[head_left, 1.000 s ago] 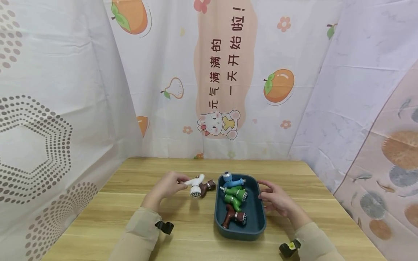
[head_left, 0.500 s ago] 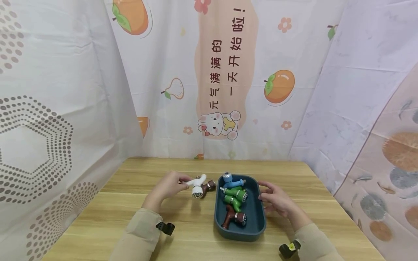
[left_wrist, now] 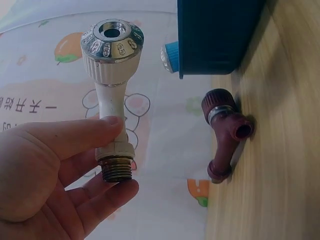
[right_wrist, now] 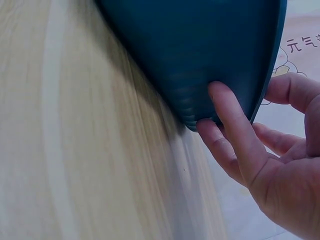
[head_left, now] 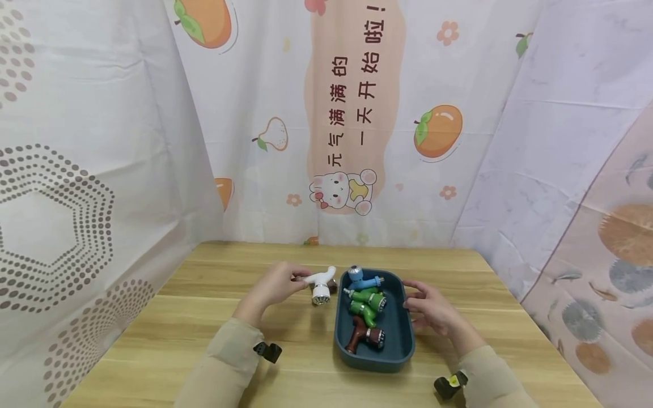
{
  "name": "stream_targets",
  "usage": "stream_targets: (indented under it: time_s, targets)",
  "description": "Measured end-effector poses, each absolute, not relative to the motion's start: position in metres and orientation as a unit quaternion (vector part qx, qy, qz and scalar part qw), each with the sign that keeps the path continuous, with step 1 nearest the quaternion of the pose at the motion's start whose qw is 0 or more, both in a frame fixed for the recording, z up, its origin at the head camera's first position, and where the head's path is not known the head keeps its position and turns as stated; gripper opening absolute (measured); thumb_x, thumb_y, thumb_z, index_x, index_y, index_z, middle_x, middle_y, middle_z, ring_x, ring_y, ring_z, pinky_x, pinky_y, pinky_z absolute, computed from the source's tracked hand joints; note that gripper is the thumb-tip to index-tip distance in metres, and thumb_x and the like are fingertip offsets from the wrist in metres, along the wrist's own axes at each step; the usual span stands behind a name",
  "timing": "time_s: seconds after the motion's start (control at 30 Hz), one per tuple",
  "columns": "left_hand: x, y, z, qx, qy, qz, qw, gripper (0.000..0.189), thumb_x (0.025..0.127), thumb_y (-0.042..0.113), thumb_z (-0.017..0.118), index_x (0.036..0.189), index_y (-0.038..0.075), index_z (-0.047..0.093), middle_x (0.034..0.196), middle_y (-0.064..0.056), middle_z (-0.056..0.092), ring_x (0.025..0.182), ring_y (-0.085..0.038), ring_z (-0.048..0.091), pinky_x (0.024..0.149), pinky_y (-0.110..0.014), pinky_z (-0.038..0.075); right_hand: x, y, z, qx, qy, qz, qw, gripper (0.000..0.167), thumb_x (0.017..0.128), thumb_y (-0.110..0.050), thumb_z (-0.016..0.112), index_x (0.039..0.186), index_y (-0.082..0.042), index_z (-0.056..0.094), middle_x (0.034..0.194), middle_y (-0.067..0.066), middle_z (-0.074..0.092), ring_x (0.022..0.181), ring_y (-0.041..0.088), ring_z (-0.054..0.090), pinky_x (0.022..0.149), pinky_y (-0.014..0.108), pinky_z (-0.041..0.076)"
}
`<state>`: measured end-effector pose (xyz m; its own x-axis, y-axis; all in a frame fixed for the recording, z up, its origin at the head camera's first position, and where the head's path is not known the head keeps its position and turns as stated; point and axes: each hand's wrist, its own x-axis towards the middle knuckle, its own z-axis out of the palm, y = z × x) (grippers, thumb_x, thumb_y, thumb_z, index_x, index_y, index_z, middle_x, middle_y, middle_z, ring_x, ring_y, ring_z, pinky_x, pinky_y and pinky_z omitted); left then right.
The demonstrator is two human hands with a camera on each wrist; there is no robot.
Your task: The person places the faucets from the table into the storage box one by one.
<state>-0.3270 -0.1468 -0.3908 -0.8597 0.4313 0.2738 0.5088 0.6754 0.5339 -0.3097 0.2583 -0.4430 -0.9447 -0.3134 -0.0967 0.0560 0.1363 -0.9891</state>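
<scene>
My left hand (head_left: 278, 283) pinches a white plastic tap (head_left: 321, 283) by its threaded end, above the table. In the left wrist view the chrome-topped knob of the white tap (left_wrist: 112, 65) points up, and the thumb presses on its body. Behind it, a dark brown tap (left_wrist: 226, 132) lies on the table, mostly hidden in the head view. My right hand (head_left: 431, 309) touches the right side of a dark blue bin (head_left: 403, 345). In the right wrist view its fairly straight fingers (right_wrist: 235, 120) rest against the wall of the bin.
Inside the bin lie a blue tap (head_left: 364, 283), two green taps (head_left: 374, 300) and a brown tap (head_left: 364, 334). The wooden table (head_left: 301, 374) ends at a printed curtain (head_left: 275, 221) behind, with more cloth at both sides.
My left hand has carried the white tap to the right, closer to the bin, and it now covers more of the brown tap. The right hand stays at the bin.
</scene>
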Motion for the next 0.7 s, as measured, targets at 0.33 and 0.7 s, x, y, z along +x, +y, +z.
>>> stream_targets:
  time_s: [0.33,0.7]
  targets:
    - [-0.328,-0.121,-0.377,-0.296,-0.902,-0.312,0.044,0.014,0.096,0.013,0.072,0.107,0.018,0.079,0.075,0.015,0.069,0.069,-0.004,0.065,0.066,-0.030,0.053,-0.311,0.259,-0.446,-0.079,0.739,-0.655,0.134,0.070,0.095,-0.004,0.060,0.158,-0.003,0.030,0.140,0.034,0.048,0.107,0.035,0.065,0.065,0.045,0.060]
    - [-0.324,-0.094,-0.371,-0.326,-0.895,-0.302,0.039,0.012,0.097,0.011,0.071,0.105,0.015,0.078,0.068,0.010,0.064,0.049,-0.010,0.060,0.053,-0.025,0.049,-0.310,0.259,-0.446,-0.084,0.743,-0.652,0.128,0.071,0.093,-0.004,0.061,0.157,-0.002,0.030,0.139,0.034,0.049,0.109,0.036,0.065,0.064,0.045,0.060]
